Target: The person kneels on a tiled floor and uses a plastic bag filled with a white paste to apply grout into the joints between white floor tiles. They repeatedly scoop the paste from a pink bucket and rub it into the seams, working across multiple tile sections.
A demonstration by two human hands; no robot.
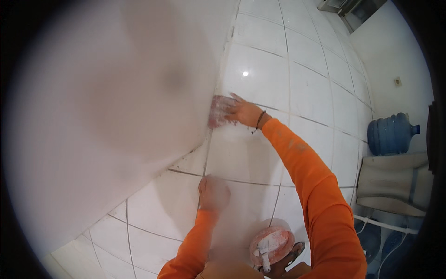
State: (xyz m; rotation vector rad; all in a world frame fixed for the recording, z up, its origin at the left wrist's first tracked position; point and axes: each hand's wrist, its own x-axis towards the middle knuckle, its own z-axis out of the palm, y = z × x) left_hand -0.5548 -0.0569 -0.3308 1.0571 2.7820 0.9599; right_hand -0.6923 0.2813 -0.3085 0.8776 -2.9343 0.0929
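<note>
A large pale blur (107,102) fills the left half of the view, soft-edged and featureless, hiding whatever lies behind it; what it is cannot be told. Beside it spreads the floor (260,74) of glossy white square tiles with thin grey grout lines, one bright glint on it, running open and bare toward the far wall. At the right edge a blue ribbed water jug (391,133) lies on its side, near a beige fabric-covered shape (395,183) cut off by the dark rim. Both orange sleeves come up from the lower edge. The right hand (244,113), fingers spread flat, presses a whitish, powder-caked cloth (219,110) against the tiles right at the blur's edge. The left hand (213,191) is smeared by blur; it rests on the floor, but its fingers cannot be told. Near the lower edge sits a round reddish bowl (272,245) caked with white paste, a small tool handle (265,260) in it.
</note>
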